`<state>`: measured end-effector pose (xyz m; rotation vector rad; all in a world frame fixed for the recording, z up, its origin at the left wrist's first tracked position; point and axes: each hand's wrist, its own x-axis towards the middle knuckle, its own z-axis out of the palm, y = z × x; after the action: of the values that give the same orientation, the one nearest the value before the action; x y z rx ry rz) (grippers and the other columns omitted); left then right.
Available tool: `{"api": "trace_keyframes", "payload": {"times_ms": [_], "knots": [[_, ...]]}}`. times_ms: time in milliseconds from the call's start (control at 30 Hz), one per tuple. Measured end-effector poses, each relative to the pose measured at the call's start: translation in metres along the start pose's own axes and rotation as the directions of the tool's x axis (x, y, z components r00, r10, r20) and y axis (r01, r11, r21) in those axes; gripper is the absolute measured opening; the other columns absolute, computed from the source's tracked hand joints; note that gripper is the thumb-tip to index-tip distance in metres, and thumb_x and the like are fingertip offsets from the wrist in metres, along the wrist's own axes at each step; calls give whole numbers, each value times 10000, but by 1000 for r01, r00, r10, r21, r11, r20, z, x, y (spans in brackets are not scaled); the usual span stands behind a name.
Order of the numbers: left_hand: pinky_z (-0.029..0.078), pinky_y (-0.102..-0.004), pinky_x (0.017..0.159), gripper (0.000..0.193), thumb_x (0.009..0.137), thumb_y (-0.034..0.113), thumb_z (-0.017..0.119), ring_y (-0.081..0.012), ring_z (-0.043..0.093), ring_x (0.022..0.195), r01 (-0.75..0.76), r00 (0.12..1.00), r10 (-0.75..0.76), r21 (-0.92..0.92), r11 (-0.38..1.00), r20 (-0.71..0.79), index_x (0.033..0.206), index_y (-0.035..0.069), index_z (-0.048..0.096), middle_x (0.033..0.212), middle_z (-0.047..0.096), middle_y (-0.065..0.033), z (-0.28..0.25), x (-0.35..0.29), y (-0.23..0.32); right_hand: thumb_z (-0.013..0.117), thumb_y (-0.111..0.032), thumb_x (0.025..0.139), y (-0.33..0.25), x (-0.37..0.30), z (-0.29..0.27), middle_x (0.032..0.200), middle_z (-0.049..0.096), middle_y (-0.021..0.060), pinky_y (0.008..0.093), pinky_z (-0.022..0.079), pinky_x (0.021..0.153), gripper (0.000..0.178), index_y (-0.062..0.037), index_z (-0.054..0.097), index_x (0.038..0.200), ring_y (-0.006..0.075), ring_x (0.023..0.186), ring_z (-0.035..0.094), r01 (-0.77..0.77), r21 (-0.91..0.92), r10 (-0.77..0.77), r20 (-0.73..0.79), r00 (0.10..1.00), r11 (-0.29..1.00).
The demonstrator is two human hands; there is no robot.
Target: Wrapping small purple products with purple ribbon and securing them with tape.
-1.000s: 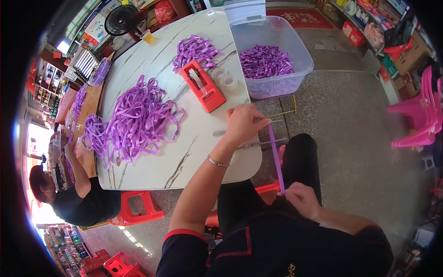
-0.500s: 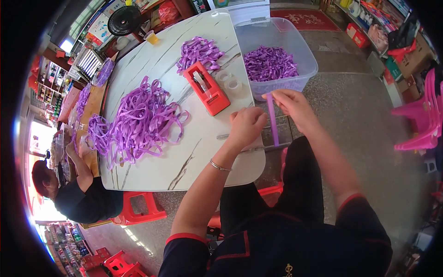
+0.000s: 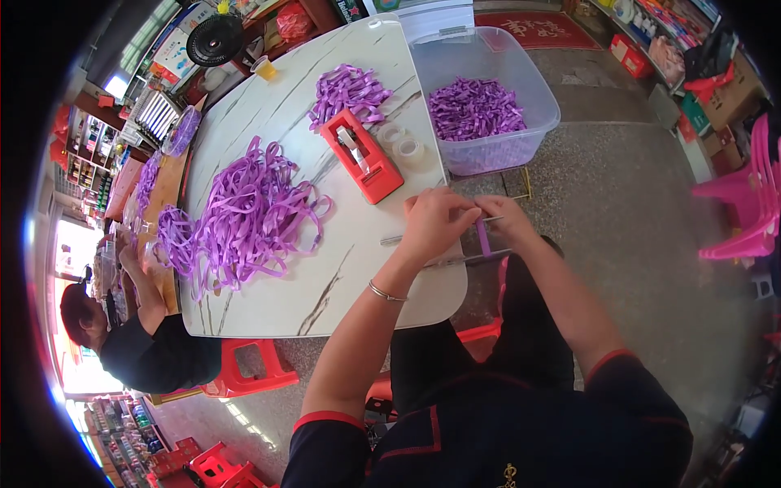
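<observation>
Past the right edge of the table, a purple ribbon [image 3: 484, 239] hangs down across two thin metal rods [image 3: 451, 261] that stick out from the tabletop. My left hand [image 3: 438, 221] is closed, with thumb and fingers pinched at the ribbon's upper end. Close beside it, my right hand [image 3: 506, 223] is closed too, fingertips pinching at the ribbon's top by the far rod. The fingers hide that end. Beyond my hands lies a red tape dispenser [image 3: 376, 180] with a clear roll in it, next to loose tape rolls [image 3: 408, 150].
A big tangle of purple ribbons [image 3: 252, 215] covers the table's left part; a smaller pile [image 3: 350, 96] lies farther back. A clear plastic bin [image 3: 537, 114] holding many ribbon pieces stands at the right. A cup [image 3: 263, 68] sits far left. Another person [image 3: 154, 350] works at left.
My right hand has come down and left, now next to my left hand. The ribbon, which was held up stretched, now shows only a short length below my fingers.
</observation>
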<state>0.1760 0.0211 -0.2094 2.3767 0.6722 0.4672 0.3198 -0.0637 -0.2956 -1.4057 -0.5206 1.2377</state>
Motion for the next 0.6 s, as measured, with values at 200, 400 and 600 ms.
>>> {"api": "trace_keyframes", "payload": {"times_ms": [200,400,600], "knots": [[317,-357,684,167,719,313,675,-165,519,658,-60,997,53,124,990,60,758,154,706,671,532,-1,-2,-1,1,591,-189,834,39,-66,11,706,565,-20,185,338,502,164,-40,622,895,40,555,445,218,125,-213,-54,976,968],[306,-385,697,168,704,329,672,-203,531,732,-7,992,-8,117,993,122,757,174,711,699,547,-11,-3,3,3,636,-179,820,36,-96,21,723,605,-9,159,372,539,118,-66,604,824,32,622,525,113,207,-92,-110,990,972],[306,-400,718,161,696,335,665,-225,550,800,44,986,-57,86,995,158,757,193,714,742,577,-32,-4,3,3,644,-169,807,28,-106,28,759,621,-7,169,397,568,114,-66,596,814,42,675,565,145,254,-112,-139,984,956]]}}
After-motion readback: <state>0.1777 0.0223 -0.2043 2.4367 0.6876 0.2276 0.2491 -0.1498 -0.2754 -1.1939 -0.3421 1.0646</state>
